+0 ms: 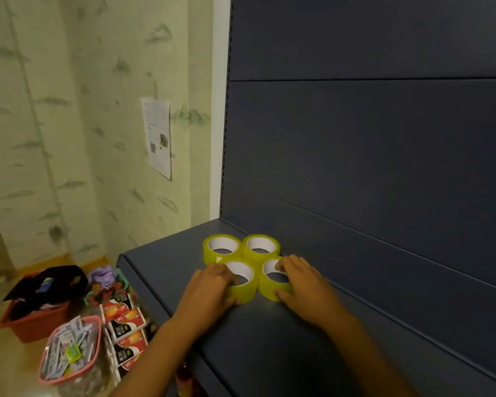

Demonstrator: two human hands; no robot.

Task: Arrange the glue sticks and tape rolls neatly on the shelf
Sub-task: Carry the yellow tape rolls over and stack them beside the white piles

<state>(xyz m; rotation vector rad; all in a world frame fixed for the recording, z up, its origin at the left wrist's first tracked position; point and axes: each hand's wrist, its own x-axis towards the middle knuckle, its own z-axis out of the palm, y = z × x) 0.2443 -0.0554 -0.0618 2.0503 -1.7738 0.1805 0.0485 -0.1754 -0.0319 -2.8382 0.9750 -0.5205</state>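
Several yellow-green tape rolls lie flat in a tight square on the dark blue shelf [166, 259], near its back left corner. My left hand [209, 287] grips the near left roll [245, 285], fingers curled over its rim and thumb at its side. My right hand [301, 282] grips the near right roll [265, 287] the same way. The far left roll [212, 249] and far right roll [272, 247] stand untouched behind them. No glue sticks are in view on the shelf.
On the floor to the left stand a pink basket [95, 356] of small packets, a red bin [32, 325] with dark cloth, and stacked drink cartons [123, 319]. The shelf's back panel [370, 138] rises right behind the rolls. The shelf's near right part is bare.
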